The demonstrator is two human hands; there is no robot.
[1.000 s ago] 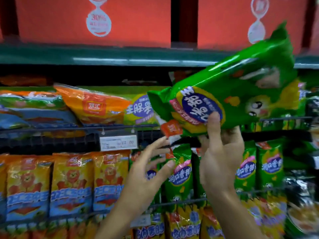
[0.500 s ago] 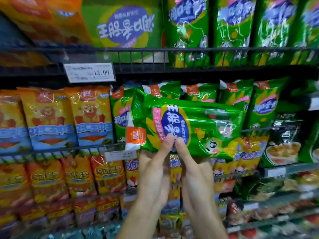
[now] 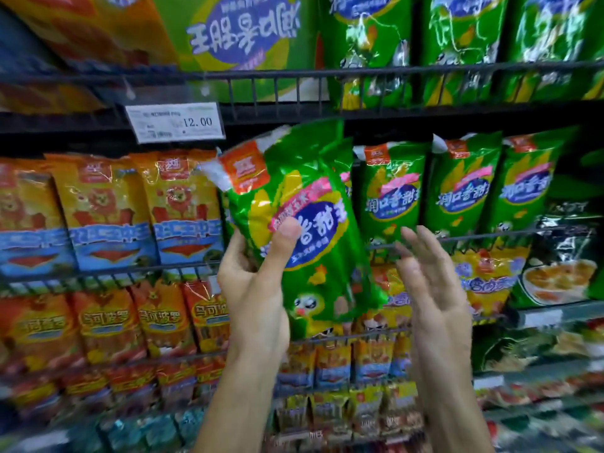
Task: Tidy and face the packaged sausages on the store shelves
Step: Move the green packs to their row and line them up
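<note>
My left hand grips a green sausage pack, thumb across its blue label, fingers behind it. The pack stands nearly upright, tilted a little left, in front of the middle shelf. My right hand hovers just right of the pack with straight fingers, not touching it. A row of matching green packs stands upright on the middle shelf to the right. Yellow-and-blue lion packs fill that shelf's left part.
A wire rail fronts the upper shelf, with a 12.00 price tag clipped under it. More green packs stand above. Orange packs line the lower shelf; dark green soup packs sit far right.
The pack has turned from lying sideways to nearly upright. My right hand has let go of it and opened beside it; my left hand alone holds it now.
</note>
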